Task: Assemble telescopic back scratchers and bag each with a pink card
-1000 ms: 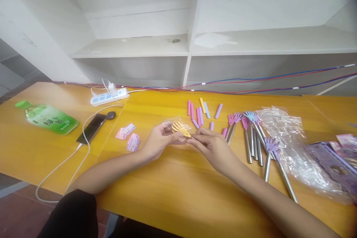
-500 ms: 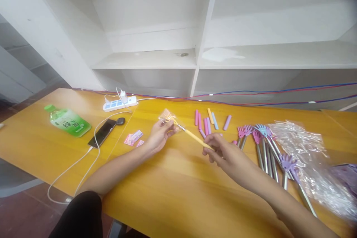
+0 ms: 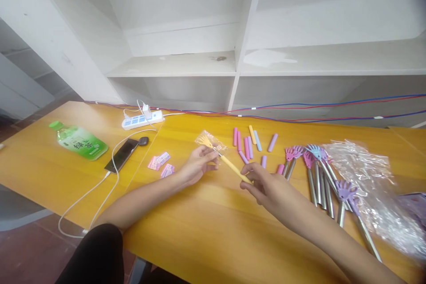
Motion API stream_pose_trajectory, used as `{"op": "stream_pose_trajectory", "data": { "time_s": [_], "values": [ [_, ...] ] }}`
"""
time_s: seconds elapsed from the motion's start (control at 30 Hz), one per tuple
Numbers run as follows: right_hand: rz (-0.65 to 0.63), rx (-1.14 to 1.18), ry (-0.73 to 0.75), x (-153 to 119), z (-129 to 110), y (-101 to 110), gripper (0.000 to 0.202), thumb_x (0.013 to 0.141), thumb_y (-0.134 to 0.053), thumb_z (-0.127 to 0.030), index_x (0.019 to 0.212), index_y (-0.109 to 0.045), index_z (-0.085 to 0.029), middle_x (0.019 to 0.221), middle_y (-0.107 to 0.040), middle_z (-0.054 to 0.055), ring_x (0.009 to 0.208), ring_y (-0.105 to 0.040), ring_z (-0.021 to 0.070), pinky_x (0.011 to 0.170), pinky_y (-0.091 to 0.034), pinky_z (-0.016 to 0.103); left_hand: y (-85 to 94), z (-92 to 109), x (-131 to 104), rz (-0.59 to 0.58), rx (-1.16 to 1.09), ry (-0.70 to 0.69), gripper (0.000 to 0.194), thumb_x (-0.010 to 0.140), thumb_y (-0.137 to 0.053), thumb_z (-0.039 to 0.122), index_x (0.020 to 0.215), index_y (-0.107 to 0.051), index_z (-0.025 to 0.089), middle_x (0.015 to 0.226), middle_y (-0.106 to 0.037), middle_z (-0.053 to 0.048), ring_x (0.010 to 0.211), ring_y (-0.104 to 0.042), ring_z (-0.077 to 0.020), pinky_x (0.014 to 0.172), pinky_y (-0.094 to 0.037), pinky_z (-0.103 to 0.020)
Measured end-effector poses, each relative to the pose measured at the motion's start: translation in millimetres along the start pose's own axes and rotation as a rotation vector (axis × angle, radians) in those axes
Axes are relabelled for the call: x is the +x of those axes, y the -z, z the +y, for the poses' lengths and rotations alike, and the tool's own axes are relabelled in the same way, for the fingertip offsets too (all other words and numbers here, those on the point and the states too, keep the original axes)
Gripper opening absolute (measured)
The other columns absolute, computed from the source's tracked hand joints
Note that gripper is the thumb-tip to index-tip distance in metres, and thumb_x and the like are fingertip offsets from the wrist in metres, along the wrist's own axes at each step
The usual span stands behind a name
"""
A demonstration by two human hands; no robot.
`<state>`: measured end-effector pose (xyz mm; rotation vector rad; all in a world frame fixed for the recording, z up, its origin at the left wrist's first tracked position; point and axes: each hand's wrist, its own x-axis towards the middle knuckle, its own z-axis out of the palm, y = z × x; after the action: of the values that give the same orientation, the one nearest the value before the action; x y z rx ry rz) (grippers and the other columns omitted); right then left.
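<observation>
The left hand (image 3: 199, 163) is closed lightly around the head end of a yellow back scratcher (image 3: 222, 158), thumb and fingers pinching it near the small clear bag (image 3: 210, 141) that covers the yellow claw. The right hand (image 3: 266, 186) pinches the yellow handle end between thumb and fingertips, the remaining fingers curled loosely. The scratcher runs slantwise between the two hands, raised a little above the yellow wooden surface (image 3: 206, 226), its claw pointing away toward the shelf (image 3: 239, 64).

Just beyond the hands lie several short grips (image 3: 248, 144) in pink, purple, blue and yellow, scattered on the surface. To the right sits a row of back scratchers (image 3: 319, 173) with metal shafts and pink, blue and purple claws, beside a heap of crumpled clear bags (image 3: 369, 182). Left of the left hand are some small pink cards (image 3: 161, 164), then a dark phone (image 3: 121, 155) with a white cable (image 3: 89, 195), a power strip (image 3: 143, 120), and a green bottle (image 3: 80, 140) lying on its side.
</observation>
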<state>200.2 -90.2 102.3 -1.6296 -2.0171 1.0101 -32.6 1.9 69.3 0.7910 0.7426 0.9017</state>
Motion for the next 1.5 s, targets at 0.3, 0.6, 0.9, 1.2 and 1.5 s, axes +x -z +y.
{"op": "stream_pose_trajectory", "data": {
  "time_s": [0.3,0.6,0.9,1.2,1.5],
  "values": [
    [-0.029,-0.079,-0.005,-7.7,-2.0,-5.3,0.023,0.103,-0.042,-0.043,0.116,-0.041,-0.024,0.074,-0.061,-0.002,0.058,-0.054,0.0144,0.059,-0.035,0.024,2.6,6.0,4.4,0.074,0.016,-0.154,0.041,0.086,-0.079,0.053,0.092,-0.073,0.013,0.089,-0.070,-0.007,0.080,-0.067,-0.0169,0.079,-0.060,-0.034],
    [-0.059,-0.139,-0.013,-12.4,-0.3,-22.9,0.016,0.102,-0.047,-0.034,0.107,-0.037,-0.023,0.074,-0.057,-0.003,0.059,-0.050,0.0134,0.058,-0.030,0.024,2.0,15.2,-7.5,-0.045,0.162,-0.328,0.041,0.089,-0.076,0.053,0.102,-0.077,0.015,0.109,-0.075,-0.011,0.104,-0.071,-0.0232,0.099,-0.056,-0.039],
    [-0.320,-0.296,-0.029,-12.1,5.9,-28.3,0.008,0.098,-0.047,-0.021,0.106,-0.045,-0.019,0.084,-0.059,0.002,0.064,-0.049,0.0132,0.059,-0.025,0.026,18.9,-35.9,19.1,0.057,-0.034,0.075,0.047,0.093,-0.072,0.052,0.128,-0.056,0.026,0.104,-0.073,-0.009,0.087,-0.075,-0.0227,0.077,-0.065,-0.043],
    [-0.303,-0.239,0.048,-19.6,7.1,-27.8,0.014,0.096,-0.048,-0.019,0.110,-0.050,-0.020,0.089,-0.064,0.004,0.073,-0.057,0.0161,0.062,-0.028,0.026,24.0,-45.9,21.6,0.060,-0.067,0.170,0.020,0.098,-0.065,0.029,0.112,-0.057,0.016,0.111,-0.075,-0.018,0.094,-0.078,-0.0270,0.084,-0.064,-0.047],
    [-0.324,-0.174,0.042,-24.9,0.9,-26.9,0.006,0.100,-0.046,-0.020,0.105,-0.050,-0.020,0.097,-0.067,0.005,0.080,-0.062,0.0167,0.064,-0.032,0.025,27.1,-45.9,27.5,0.109,-0.127,0.131,0.017,0.102,-0.057,0.023,0.108,-0.066,0.010,0.120,-0.073,-0.022,0.096,-0.078,-0.0291,0.091,-0.062,-0.053]
  ]
}}
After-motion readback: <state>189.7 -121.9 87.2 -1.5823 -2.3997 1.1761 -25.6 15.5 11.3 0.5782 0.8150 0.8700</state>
